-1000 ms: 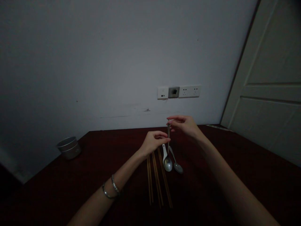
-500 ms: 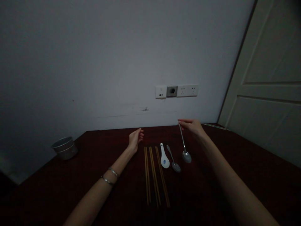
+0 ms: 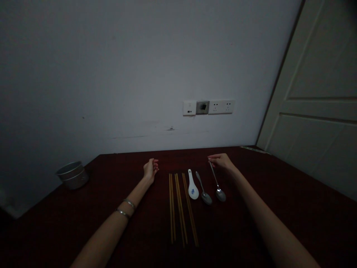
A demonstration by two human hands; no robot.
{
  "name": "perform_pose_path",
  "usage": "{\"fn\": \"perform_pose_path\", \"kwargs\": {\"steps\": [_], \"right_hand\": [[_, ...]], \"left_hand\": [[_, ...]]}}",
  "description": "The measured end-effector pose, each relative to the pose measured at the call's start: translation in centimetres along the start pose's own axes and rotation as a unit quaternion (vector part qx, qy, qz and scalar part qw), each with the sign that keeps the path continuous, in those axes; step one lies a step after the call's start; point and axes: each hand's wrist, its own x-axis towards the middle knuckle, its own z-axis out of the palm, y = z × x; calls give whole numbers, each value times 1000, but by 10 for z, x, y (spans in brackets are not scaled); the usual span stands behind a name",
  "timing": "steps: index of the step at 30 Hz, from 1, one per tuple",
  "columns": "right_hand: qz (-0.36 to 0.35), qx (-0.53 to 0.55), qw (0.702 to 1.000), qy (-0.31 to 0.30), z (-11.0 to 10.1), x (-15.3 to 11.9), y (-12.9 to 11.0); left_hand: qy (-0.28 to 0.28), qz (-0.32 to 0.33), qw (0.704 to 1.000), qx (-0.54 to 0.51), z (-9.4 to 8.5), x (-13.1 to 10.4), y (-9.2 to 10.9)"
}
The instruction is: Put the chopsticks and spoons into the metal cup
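Note:
My right hand (image 3: 221, 161) pinches the end of a long-handled metal spoon (image 3: 220, 195), whose bowl points toward me at or close to the tabletop. Left of it lies a shorter metal spoon (image 3: 206, 198), then a white ceramic soup spoon (image 3: 193, 191) with a blue mark in its bowl. Three pairs of wooden chopsticks (image 3: 180, 208) lie lengthwise beside the spoons. My left hand (image 3: 151, 169) rests to the left of the chopsticks with its fingers curled in; whether anything is inside them is hidden.
A grey metal pot (image 3: 73, 175) stands at the table's left edge. The dark red table (image 3: 134, 160) meets a pale wall with a row of sockets (image 3: 208, 107). A panelled door (image 3: 320, 100) is on the right. A thin strip (image 3: 255, 149) lies at the back right.
My right hand has come down and slightly left, lowering the long-handled spoon toward the table. My left hand has shifted left and a little nearer, away from the chopsticks.

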Motion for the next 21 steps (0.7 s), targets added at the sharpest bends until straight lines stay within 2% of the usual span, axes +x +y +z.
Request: {"fn": "perform_pose_path", "kwargs": {"steps": [7, 21], "right_hand": [[12, -30, 999, -3, 2, 5, 11], [68, -18, 996, -62, 6, -3, 10]], "left_hand": [[-9, 4, 1000, 3, -1, -1, 0], [-22, 9, 999, 25, -1, -1, -1]]}}
